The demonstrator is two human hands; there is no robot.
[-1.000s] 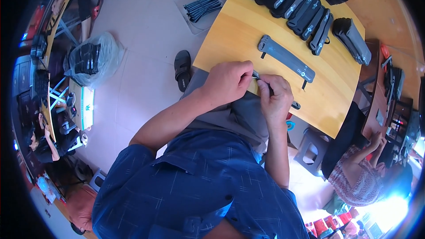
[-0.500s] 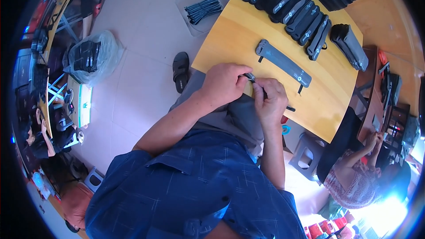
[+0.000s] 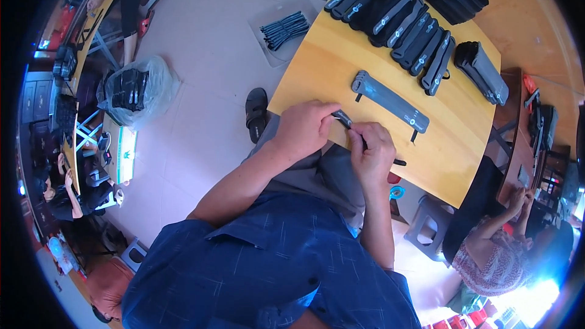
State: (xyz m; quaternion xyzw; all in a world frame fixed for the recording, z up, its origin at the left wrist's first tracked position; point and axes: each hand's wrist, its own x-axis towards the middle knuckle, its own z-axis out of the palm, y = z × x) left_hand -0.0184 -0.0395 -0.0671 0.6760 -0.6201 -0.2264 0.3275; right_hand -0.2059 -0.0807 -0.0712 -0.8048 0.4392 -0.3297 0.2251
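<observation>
A narrow black strap (image 3: 342, 118) stretches between my hands at the near left edge of the yellow wooden table (image 3: 323, 73). My left hand (image 3: 301, 128) pinches one end between thumb and fingers. My right hand (image 3: 372, 146) is closed round the strap further along, and a dark end (image 3: 399, 162) pokes out past its far side. Just beyond my hands lies a long grey padded band (image 3: 390, 103) with a pale printed mark and short black tabs at its ends. My palms hide part of the strap.
Several black and grey bands (image 3: 390, 24) lie in a row at the table's far side, with a stack (image 3: 481, 73) to the right. A clear tray (image 3: 283, 33) of dark strips sits on the floor. Other people work at tables left and right; a grey stool (image 3: 426, 225) stands nearby.
My hands have drawn slightly apart, and more of the strap shows between them. The whole view has shifted, so the table sits a little lower. The grey band stays in place on the table.
</observation>
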